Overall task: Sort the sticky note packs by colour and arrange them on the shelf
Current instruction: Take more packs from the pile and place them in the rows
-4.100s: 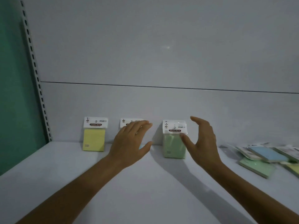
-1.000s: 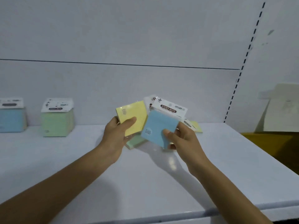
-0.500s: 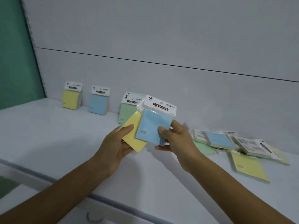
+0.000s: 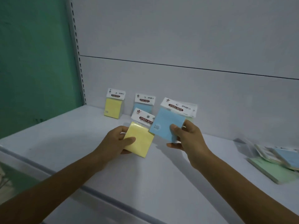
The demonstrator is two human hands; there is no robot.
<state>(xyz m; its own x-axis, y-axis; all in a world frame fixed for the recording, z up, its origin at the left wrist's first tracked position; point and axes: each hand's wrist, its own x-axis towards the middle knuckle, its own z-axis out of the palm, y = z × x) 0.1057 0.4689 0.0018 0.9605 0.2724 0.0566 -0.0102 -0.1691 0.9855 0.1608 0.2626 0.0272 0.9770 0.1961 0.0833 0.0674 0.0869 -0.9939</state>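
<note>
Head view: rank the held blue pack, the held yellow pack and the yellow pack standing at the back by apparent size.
1. Held blue pack and held yellow pack: about alike, blue overlapping yellow; unranked.
2. Standing yellow pack: looks smallest, but stands farther from the camera.

The yellow pack [image 4: 139, 140] and blue pack [image 4: 167, 124] show matt paper under clear, glossy plastic wrap, topped with white card headers. The shelf [image 4: 161, 175] is smooth with a faint sheen; its back panel [image 4: 178, 38] looks matt, the slotted upright [image 4: 77, 50] at its left edge painted metal.
</note>
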